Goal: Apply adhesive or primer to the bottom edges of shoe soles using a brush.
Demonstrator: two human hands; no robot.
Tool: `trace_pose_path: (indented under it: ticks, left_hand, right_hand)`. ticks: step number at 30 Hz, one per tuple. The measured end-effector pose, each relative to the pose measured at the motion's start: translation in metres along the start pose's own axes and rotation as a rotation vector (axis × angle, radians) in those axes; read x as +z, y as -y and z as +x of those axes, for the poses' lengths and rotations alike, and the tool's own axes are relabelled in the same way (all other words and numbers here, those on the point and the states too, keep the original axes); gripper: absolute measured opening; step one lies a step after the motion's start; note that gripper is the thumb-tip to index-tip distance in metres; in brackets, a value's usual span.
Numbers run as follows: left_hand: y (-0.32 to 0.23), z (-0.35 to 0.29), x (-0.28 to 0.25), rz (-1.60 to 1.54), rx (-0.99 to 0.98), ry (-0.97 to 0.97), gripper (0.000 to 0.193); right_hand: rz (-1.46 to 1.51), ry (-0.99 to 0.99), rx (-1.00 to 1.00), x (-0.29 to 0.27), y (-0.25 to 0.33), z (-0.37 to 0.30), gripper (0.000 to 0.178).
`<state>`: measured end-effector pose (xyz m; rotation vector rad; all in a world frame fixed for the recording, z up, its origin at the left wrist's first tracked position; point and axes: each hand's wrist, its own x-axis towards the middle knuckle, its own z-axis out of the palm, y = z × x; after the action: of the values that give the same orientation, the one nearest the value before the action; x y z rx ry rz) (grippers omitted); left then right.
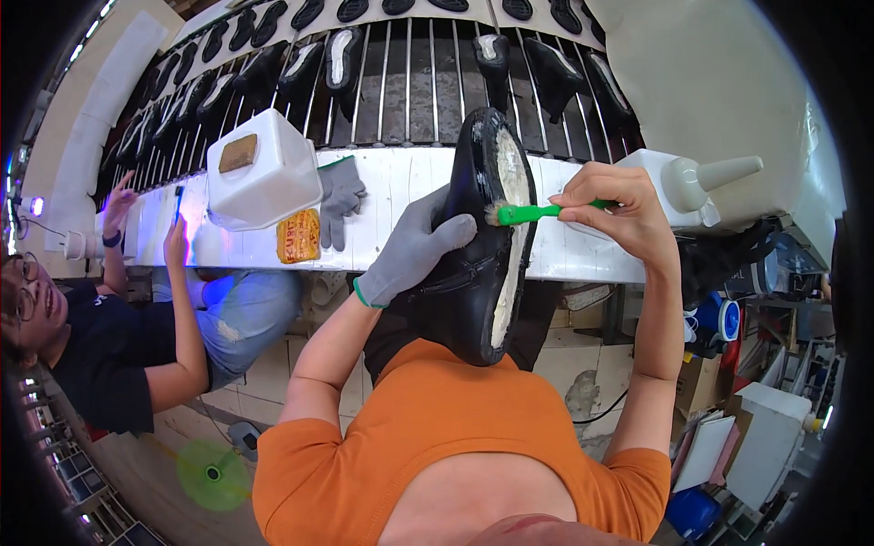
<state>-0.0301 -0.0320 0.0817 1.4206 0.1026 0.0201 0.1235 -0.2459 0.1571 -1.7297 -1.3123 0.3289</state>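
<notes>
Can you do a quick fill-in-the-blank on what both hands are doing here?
1. The left hand wears a grey ____.
2. It holds a black shoe with its ____ facing up.
3. The right hand holds a brush with a ____ handle.
4. The brush bristles touch the shoe's ____.

Missing: glove; sole; green; sole

Wearer's top: orange short-sleeved shirt (437, 428), soft knit fabric, sleeves ending well above the elbows, low scooped neckline at the btm edge of view. Rel. to that shirt: left hand (410, 250), up and slightly left of it, in a grey knit work glove w/ a thin green band at the cuff. Right hand (619, 205), up and right of the shirt, ungloved; no watch, no rings seen. Both forearms uncovered.
</notes>
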Motion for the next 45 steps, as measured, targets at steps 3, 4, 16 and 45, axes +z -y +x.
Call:
trace_pose_path:
  ticks: [3, 4, 16, 45]
  left_hand:
    - [0.004, 0.001, -0.001, -0.098, 0.027, -0.023, 0.052]
    - [0.005, 0.001, -0.002, -0.085, 0.016, -0.025, 0.051]
    - [0.017, 0.011, -0.007, -0.13, 0.03, -0.118, 0.047]
    - [0.065, 0.01, 0.026, -0.657, -0.64, 0.222, 0.035]
  right_hand:
    - [-0.013, 0.039, 0.004, 0.006, 0.001, -0.008, 0.008]
    - [-0.022, 0.056, 0.006, 0.009, 0.001, -0.011, 0.009]
    - [-0.027, -0.086, 0.125, 0.028, 0.004, -0.019, 0.014]
    - [0.236, 0.435, 0.105, 0.027, -0.002, 0.002, 0.012]
